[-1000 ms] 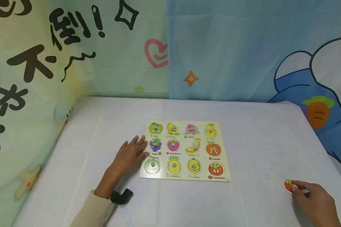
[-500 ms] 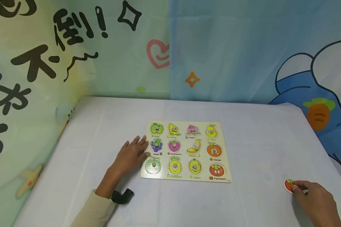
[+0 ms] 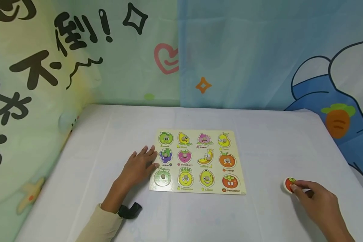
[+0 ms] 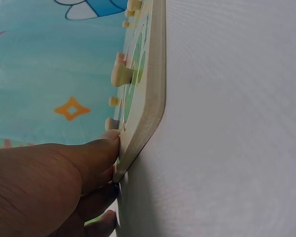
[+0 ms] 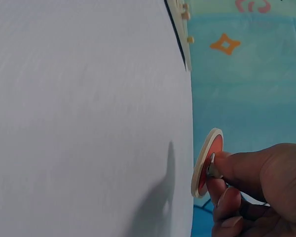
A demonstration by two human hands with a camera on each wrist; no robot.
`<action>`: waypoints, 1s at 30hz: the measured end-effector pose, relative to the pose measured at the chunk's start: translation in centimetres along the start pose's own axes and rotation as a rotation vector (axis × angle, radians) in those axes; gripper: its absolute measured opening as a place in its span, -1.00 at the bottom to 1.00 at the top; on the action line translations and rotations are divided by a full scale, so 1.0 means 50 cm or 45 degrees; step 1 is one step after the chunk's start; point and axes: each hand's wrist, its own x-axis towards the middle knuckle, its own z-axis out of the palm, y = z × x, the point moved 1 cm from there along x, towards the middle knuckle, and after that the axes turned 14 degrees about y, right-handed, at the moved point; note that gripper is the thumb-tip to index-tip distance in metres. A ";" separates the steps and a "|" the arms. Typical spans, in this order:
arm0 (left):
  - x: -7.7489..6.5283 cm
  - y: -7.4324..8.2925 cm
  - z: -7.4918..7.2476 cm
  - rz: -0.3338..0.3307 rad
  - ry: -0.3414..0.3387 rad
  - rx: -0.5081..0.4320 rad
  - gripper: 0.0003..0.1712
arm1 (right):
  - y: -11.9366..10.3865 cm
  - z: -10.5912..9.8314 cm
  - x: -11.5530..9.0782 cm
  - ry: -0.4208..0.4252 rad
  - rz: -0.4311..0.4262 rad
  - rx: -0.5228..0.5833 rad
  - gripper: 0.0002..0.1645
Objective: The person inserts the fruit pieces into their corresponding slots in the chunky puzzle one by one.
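Observation:
A wooden fruit knob puzzle board point(image 3: 196, 194) lies on the table, its fruit pictures in rows. My left hand point(image 3: 137, 168) rests at the board's left edge, fingers extended; in the left wrist view the thumb point(image 4: 101, 153) touches the edge near a corner. Off to the board's right, my right hand point(image 3: 317, 201) pinches a round red puzzle piece point(image 3: 288, 185) with green leaves, which looks like a persimmon. The right wrist view shows thumb and finger on the knob of this piece point(image 5: 203, 163), tilted above the cloth. The board's persimmon spot point(image 3: 230, 181) shows no knob.
A white cloth point(image 3: 124, 124) covers the table. Printed curtains point(image 3: 245, 60) stand along the back and left side. A black wrist strap piece point(image 3: 130, 210) sticks out beside the left sleeve point(image 3: 101, 223).
Over the last half second, my right hand has moved left and slightly away from me with the red piece, towards the board. The left hand stays at the board's edge.

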 end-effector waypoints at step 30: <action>-0.001 0.002 -0.001 0.009 0.028 -0.001 -0.40 | -0.212 0.079 -0.052 -0.232 -0.398 0.527 -0.81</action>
